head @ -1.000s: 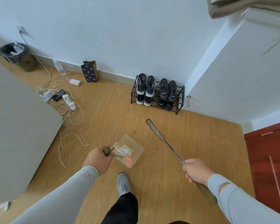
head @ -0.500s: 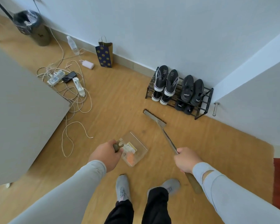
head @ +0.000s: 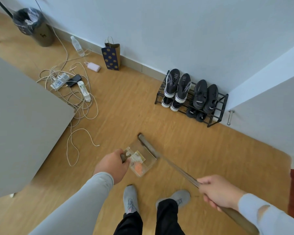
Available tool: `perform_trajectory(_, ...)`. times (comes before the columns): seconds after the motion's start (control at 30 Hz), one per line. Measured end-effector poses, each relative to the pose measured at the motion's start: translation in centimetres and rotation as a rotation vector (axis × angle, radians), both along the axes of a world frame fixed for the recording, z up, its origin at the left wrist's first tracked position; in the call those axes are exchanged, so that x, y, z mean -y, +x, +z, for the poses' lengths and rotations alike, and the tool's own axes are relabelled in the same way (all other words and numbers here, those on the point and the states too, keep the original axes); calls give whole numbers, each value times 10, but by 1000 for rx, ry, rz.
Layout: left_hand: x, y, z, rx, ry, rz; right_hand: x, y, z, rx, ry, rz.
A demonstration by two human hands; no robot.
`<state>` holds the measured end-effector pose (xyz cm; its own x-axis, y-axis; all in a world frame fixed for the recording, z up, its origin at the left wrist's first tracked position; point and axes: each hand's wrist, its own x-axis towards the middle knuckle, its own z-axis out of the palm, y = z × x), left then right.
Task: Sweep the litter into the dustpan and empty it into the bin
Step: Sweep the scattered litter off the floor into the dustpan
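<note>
Dustpan: clear plastic, low over the wooden floor just ahead of the person's grey shoes; holds litter, an orange scrap and pale paper. Left hand: fingers curled round the dustpan's dark handle. Broom: head at the dustpan's far open edge, long handle slanting back to the right. Right hand: fingers wrapped round the broom handle. Bin: dark, lined with a bag, far left corner by the wall, well apart from the dustpan. Shoe rack: black, against the wall, four pairs. Cables: tangled, with power strips, by a grey panel. Paper bag: dotted, upright at the wall.
</note>
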<state>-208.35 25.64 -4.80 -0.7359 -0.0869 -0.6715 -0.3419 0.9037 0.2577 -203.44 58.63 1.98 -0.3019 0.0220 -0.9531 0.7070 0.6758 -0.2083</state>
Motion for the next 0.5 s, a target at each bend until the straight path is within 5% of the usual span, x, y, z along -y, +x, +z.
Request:
perform_trajectory(0.2,2,-7,0,-4,8,3,16,-35,-40,-112,141,15)
perform_trajectory(0.37,4,-10,-3,-11,-7,7,58,-28,-58,-11,43,167)
perform_trajectory(0.5,5,-11,-3,-19,-3,-3,30,-19,-23,95,-105,-197)
